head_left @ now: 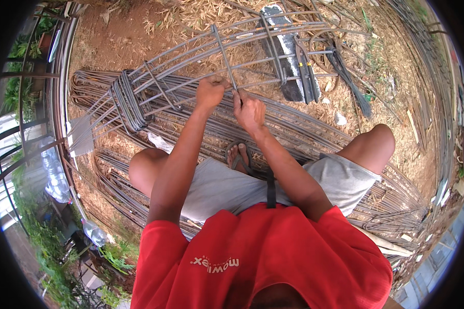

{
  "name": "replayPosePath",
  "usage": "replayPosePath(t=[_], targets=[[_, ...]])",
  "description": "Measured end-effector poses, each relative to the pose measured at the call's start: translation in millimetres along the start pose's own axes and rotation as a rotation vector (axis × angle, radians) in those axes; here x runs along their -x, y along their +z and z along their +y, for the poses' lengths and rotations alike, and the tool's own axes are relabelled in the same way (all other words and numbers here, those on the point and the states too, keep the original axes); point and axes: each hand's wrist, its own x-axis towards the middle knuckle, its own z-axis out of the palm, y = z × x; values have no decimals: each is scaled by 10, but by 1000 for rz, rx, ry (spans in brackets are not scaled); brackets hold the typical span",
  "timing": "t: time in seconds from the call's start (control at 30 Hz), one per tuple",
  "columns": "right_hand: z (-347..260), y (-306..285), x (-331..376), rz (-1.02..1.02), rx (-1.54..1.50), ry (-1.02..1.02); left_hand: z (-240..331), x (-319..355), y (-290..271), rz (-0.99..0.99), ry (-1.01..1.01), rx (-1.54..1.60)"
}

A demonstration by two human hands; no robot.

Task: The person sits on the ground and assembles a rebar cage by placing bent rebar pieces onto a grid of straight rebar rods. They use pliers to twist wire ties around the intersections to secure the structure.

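A long cage of steel reinforcing bars point(191, 57) lies across in front of me, with square stirrups around it. My left hand point(211, 93) is closed at the cage's near bar, just left of one stirrup point(222, 51). Against the near lower end of that same stirrup, my right hand point(250, 110) is closed with thumb and forefinger pinched. What either hand pinches is too small or hidden to tell. Farther right, steel pincers point(305, 72) with dark handles and yellow marks rest by the cage. Several stirrups are bunched together point(131, 100) at its left part.
Long bundles of bent rebar point(304, 123) lie beneath the cage and around my sandalled foot point(238, 157). A dark, white-edged block point(278, 46) sits under the cage's right part. Beside it lies a bundle of dark tie wire point(349, 82). Metal railings point(20, 74) and plants stand at left.
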Motion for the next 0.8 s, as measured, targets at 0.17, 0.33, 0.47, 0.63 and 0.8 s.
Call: replayPosePath(t=[0.17,0.33,0.47,0.63,0.8], targets=[[-11,-10,-11,-25,39,5,64,96,122,58,-21,161],[-46,-66,-11,-32,8,51,50,256,-3,-57,84,250],[-85,-93,-27,-79,-24,134,35,305,-97,-30,165,61],[-104,-199,-85,-149,-92,216,53,333,-124,-131,211,111],[-142,-447,-183,-434,-592,576,79,342,-132,-137,275,42]])
